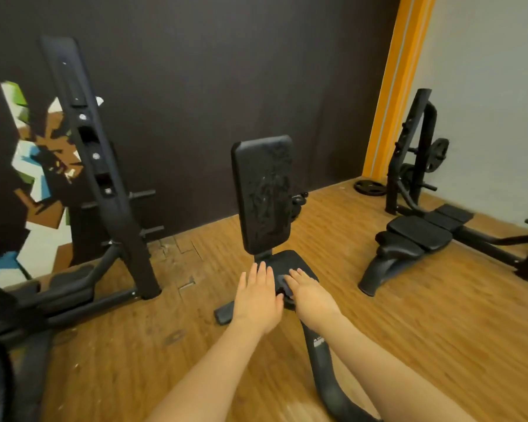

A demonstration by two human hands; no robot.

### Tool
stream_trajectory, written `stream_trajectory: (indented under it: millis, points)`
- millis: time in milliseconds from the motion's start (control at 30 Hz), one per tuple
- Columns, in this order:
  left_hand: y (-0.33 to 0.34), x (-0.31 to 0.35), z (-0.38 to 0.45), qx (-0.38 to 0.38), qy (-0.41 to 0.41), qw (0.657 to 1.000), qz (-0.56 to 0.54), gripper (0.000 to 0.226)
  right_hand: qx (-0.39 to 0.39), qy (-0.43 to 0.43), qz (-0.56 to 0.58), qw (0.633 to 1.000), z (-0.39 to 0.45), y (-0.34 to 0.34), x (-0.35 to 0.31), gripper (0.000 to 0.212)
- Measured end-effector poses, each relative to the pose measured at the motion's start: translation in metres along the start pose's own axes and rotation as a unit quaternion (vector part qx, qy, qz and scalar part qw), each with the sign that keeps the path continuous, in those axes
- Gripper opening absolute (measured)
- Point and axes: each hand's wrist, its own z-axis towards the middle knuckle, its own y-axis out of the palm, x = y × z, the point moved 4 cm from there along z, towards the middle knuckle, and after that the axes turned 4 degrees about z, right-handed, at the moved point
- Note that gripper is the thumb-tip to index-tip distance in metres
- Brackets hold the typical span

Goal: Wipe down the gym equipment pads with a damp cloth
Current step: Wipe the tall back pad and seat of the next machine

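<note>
A black upright bench stands in the middle of the floor, its back pad (264, 193) streaked with wet marks. Below the back pad is the black seat pad (290, 260). My right hand (310, 292) lies flat with straight fingers on a dark cloth (282, 284), pressing it onto the seat pad. My left hand (258, 295) rests beside it, fingers straight, over the seat's left edge. Most of the cloth is hidden under my right hand.
A black rack upright (98, 166) with plate pegs stands at the left, with low padded parts beside it. A flat bench (421, 233) with its rack and weight plates (369, 187) sits at the right. Wood floor lies between them; a dark wall is behind.
</note>
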Motion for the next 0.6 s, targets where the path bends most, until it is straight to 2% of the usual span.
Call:
stream_trajectory:
  millis: [200,433,533,600]
  points:
    - [0.004,-0.039,0.127,0.019,-0.019,1.000,0.017,0.064,0.032,-0.013,-0.007,0.999,0.120,-0.014,0.036,0.061]
    - [-0.015,-0.121,0.332,0.070,-0.041,0.997,-0.005,0.065,0.062,0.020,0.016,0.998,0.302,-0.038,0.087,0.063]
    - [-0.027,-0.154,0.399,0.080,-0.035,0.996,-0.019,0.066,0.059,0.028,0.025,0.998,0.373,-0.061,0.102,0.058]
    - [-0.037,-0.176,0.434,0.094,-0.042,0.994,-0.029,0.066,0.088,0.028,0.044,0.995,0.419,-0.082,0.101,0.053]
